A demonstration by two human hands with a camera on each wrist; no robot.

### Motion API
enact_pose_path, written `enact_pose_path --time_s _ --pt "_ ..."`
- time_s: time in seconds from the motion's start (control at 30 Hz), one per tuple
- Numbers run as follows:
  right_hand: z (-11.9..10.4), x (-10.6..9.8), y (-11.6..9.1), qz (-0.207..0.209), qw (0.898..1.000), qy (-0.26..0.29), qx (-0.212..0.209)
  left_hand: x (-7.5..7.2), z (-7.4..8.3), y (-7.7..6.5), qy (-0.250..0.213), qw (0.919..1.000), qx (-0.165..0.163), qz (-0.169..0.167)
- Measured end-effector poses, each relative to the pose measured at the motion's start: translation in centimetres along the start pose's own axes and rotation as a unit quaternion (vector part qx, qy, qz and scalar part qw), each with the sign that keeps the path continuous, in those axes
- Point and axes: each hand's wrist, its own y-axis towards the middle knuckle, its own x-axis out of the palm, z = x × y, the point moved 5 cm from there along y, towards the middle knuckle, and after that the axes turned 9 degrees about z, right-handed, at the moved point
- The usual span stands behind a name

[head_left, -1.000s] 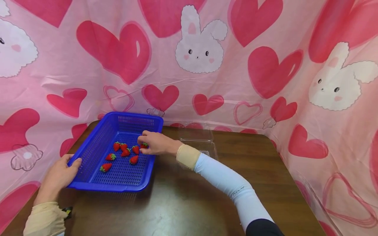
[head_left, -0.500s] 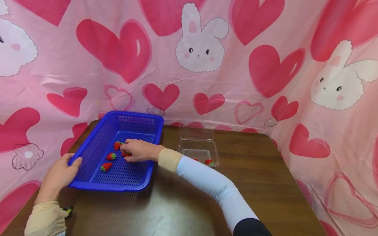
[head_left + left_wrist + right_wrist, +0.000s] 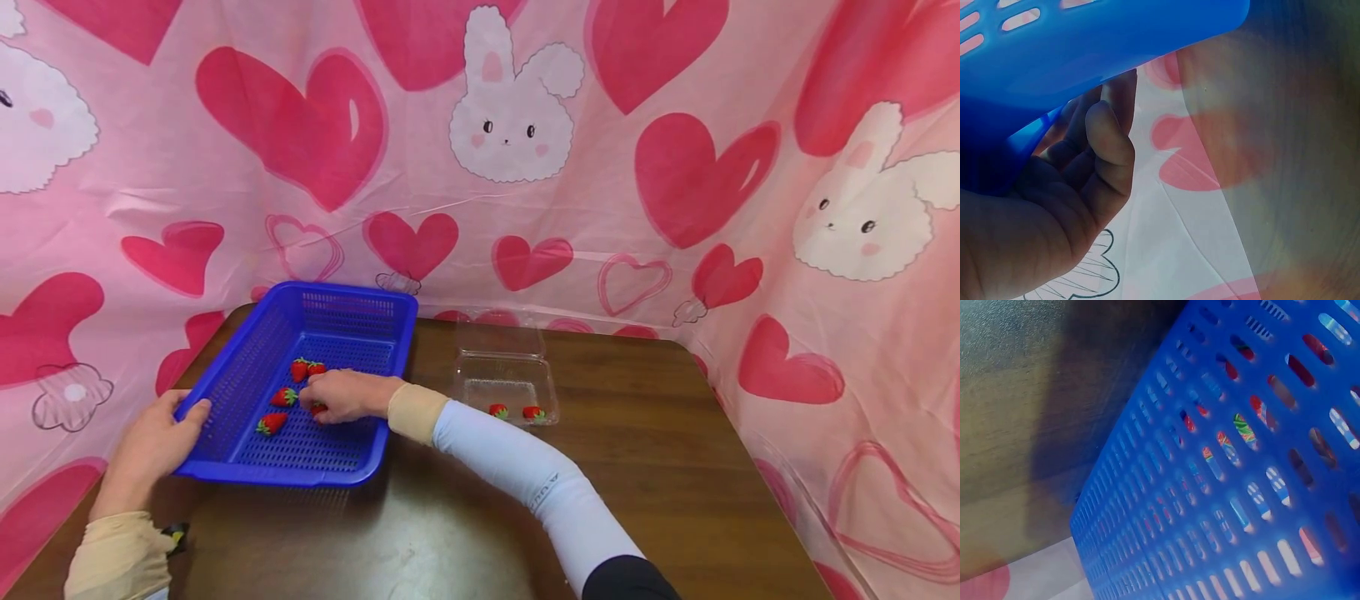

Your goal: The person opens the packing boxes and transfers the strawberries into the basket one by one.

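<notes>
A blue plastic basket with slotted sides stands on the left part of the table. My left hand grips its front-left rim, thumb over the edge; in the left wrist view the curled fingers show below the rim. Inside the basket my right hand reaches down with bent fingers on a red strawberry, partly covered by them. Several other strawberries, one of them near the front, lie on the basket floor left of the fingers. Through the slotted wall, the right wrist view shows bits of red and green.
An open clear plastic box stands right of the basket, lid raised at the back. Two strawberries lie in its front. Brown wood tabletop spreads to the right. A pink heart-and-rabbit cloth hangs behind and at the sides.
My right hand has moved left and then slightly toward me inside the basket, now over a strawberry. Its arm has uncovered the clear box's front. The left hand has stayed on the rim.
</notes>
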Motion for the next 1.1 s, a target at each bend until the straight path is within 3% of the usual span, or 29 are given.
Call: enact_pose_path --time_s 0.57,0.83,1.1 --pt "0.2 0.3 -0.1 -0.007 1.0 0.006 0.028 0.0 -0.1 0.1 0.007 0.9999 -0.005 -0.006" --pt "0.7 -1.2 -0.4 0.077 0.996 0.041 0.019 0.0 0.0 0.1 0.003 0.9999 -0.008 -0.013" --pt "1.4 -4.9 -2.7 0.165 0.981 0.094 0.03 -0.2 0.1 0.0 0.0 1.0 -0.001 -0.008"
